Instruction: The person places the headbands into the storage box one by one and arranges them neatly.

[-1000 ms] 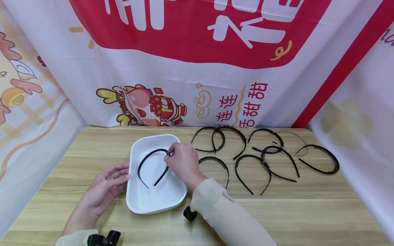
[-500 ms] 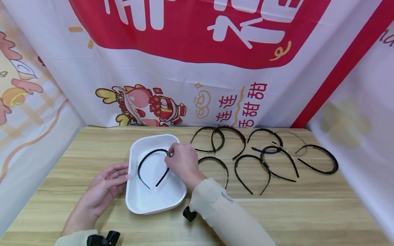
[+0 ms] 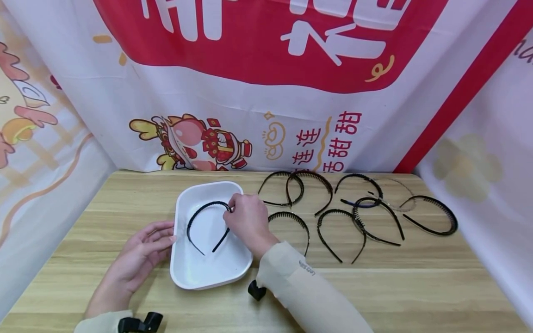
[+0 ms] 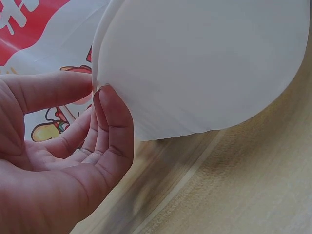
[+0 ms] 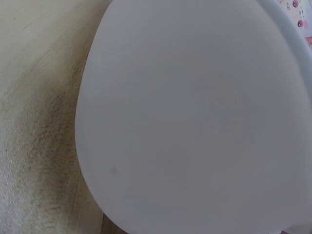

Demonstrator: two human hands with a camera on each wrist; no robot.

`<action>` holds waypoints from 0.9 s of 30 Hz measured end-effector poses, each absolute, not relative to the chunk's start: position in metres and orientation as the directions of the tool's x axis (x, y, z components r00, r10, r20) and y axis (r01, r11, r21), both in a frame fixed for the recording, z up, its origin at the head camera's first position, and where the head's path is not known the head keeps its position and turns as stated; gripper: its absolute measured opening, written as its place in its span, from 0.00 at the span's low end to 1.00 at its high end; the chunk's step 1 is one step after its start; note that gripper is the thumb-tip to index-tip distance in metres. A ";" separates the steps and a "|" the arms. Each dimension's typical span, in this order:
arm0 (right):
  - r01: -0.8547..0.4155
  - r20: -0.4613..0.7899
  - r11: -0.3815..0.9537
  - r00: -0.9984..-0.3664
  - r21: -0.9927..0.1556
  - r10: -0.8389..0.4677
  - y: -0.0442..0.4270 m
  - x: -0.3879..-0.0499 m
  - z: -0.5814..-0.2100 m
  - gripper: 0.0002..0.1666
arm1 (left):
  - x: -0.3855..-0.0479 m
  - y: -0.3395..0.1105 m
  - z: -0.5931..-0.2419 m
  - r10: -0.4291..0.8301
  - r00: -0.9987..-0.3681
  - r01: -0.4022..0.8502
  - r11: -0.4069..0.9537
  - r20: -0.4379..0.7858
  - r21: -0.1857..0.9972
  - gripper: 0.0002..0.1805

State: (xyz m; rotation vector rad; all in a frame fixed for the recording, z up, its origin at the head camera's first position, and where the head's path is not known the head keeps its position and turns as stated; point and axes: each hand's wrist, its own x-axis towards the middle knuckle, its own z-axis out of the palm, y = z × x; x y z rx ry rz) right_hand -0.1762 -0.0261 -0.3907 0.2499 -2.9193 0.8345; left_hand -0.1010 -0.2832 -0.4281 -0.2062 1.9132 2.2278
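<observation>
A white plastic tray (image 3: 195, 275) stands on the wooden table in the head view. My left hand (image 3: 139, 256) pinches its left rim; in the left wrist view the thumb and a finger of this hand (image 4: 68, 141) meet at the tray's edge (image 4: 204, 63). Over the tray, my right hand (image 3: 250, 222) pinches a black toothed headband (image 3: 214, 202) by its upper right side, the two ends pointing toward the near side. Whether the headband touches the tray floor, I cannot tell. The tray's outer wall (image 5: 195, 117) fills the right wrist view, which hides the right fingers.
Right of the tray lie several black headbands, some overlapping, such as one with fine teeth (image 3: 336, 211) and one at the far right (image 3: 453, 219). A pale see-through headband (image 3: 412, 190) lies among them. A printed cloth (image 3: 225, 92) hangs behind the table.
The headband's lower ends have shifted slightly to the right inside the tray. Both hands stay almost where they were, and the tray has hardly moved.
</observation>
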 end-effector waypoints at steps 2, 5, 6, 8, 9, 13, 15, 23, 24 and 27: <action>-0.176 0.128 0.836 -0.984 -0.520 -0.128 -0.027 -0.176 -0.390 0.07 | -0.101 -0.283 -0.428 0.062 -0.972 -0.235 -0.145 -0.228 0.961 0.17; -0.165 0.116 0.833 -0.986 -0.528 -0.123 -0.027 -0.176 -0.389 0.09 | -0.101 -0.284 -0.427 0.067 -0.973 -0.229 -0.145 -0.222 0.962 0.18; -0.162 0.112 0.831 -0.986 -0.532 -0.121 -0.027 -0.175 -0.389 0.10 | -0.101 -0.284 -0.427 0.070 -0.973 -0.228 -0.145 -0.220 0.963 0.18; -0.156 0.106 0.826 -0.987 -0.541 -0.117 -0.027 -0.175 -0.389 0.10 | -0.101 -0.284 -0.428 0.074 -0.973 -0.227 -0.145 -0.218 0.963 0.18; -0.156 0.107 0.822 -0.987 -0.547 -0.116 -0.027 -0.175 -0.389 0.10 | -0.101 -0.284 -0.428 0.074 -0.973 -0.226 -0.146 -0.217 0.963 0.18; -0.143 0.117 0.765 -0.989 -0.628 -0.089 -0.025 -0.175 -0.392 0.08 | -0.102 -0.284 -0.428 0.074 -0.973 -0.229 -0.148 -0.221 0.962 0.18; -0.140 0.132 0.705 -0.989 -0.695 -0.067 -0.023 -0.176 -0.394 0.06 | -0.102 -0.283 -0.428 0.071 -0.972 -0.232 -0.148 -0.224 0.961 0.18; -0.093 0.093 0.307 -0.996 -0.947 -0.013 -0.004 -0.175 -0.398 0.03 | -0.103 -0.283 -0.429 0.072 -0.975 -0.220 -0.151 -0.212 0.964 0.18; -0.092 0.092 0.271 -0.996 -0.958 -0.015 -0.001 -0.174 -0.398 0.03 | -0.102 -0.283 -0.429 0.073 -0.975 -0.219 -0.149 -0.210 0.964 0.18; -0.092 0.091 0.201 -0.996 -0.975 -0.018 0.009 -0.172 -0.398 0.03 | -0.102 -0.284 -0.430 0.075 -0.976 -0.213 -0.145 -0.204 0.966 0.18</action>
